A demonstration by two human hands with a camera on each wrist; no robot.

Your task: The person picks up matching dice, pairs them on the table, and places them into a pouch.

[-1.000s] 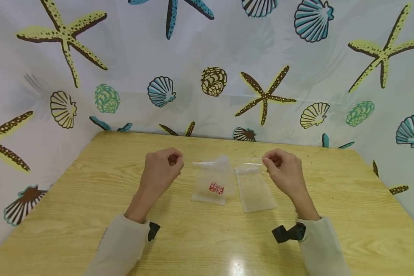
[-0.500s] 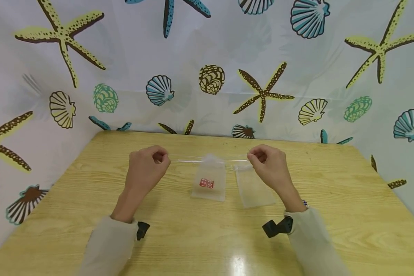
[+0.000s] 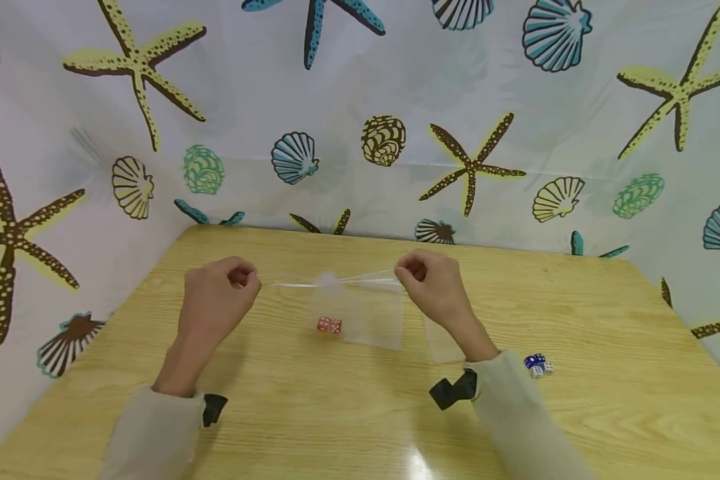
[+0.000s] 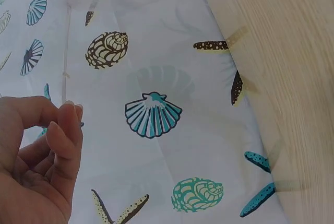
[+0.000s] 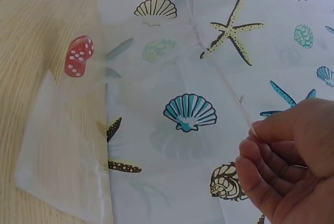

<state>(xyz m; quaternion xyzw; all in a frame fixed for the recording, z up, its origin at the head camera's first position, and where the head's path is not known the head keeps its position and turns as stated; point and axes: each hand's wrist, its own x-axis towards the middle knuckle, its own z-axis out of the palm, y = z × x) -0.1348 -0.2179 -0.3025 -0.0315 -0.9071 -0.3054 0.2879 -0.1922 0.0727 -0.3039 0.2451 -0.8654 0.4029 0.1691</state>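
A thin, see-through bag (image 3: 326, 301) with two red dice (image 3: 334, 325) inside is held by its strings (image 3: 294, 285) between the person's hands. It has just moved left, and now only partly overlaps the middle bag (image 3: 381, 317), which lies on the table (image 3: 312, 413). The gap between the hands looks about the same as before, so bag and strings went over together. The top looks bunched up, so the mouth is probably nearly closed.

The left hand (image 3: 219, 293) pinches one end of the strings, finger and thumb together. The right hand (image 3: 437, 287) pinches the other end the same way. The strings look stretched straight.

Farther out, the right hand now hides part of a third bag (image 3: 441, 343). Blue dice (image 3: 531, 361) and white dice (image 3: 537, 371) now show beside the right sleeve (image 3: 510, 400), loose on the table, so those are not packed.
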